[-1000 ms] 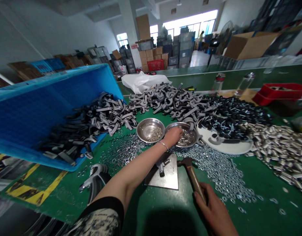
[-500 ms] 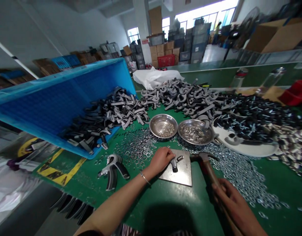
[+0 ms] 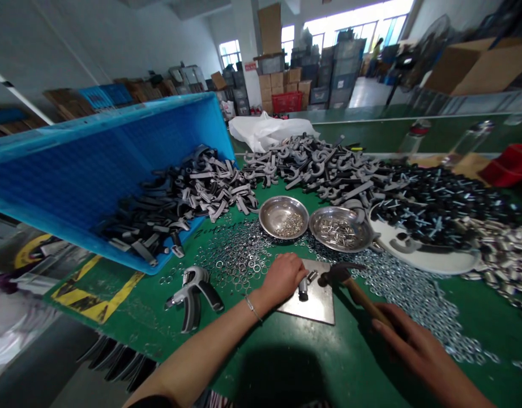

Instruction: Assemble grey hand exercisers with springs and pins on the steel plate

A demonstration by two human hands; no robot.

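My left hand is closed on a small grey part standing on a square metal plate on the green table. My right hand grips the wooden handle of a hammer, whose head hovers just right of the part. Behind the plate sit two steel bowls, one with small bits and one with pins. Loose washers lie scattered around the plate.
A tilted blue crate spills grey and black handle parts at the left. A finished hand gripper lies near my left arm. Piles of grey hooks, black knobs and metal sleeves fill the back and right.
My left hand came back from the pin bowl to the part on the plate. The hammer head has swung in closer to the part.
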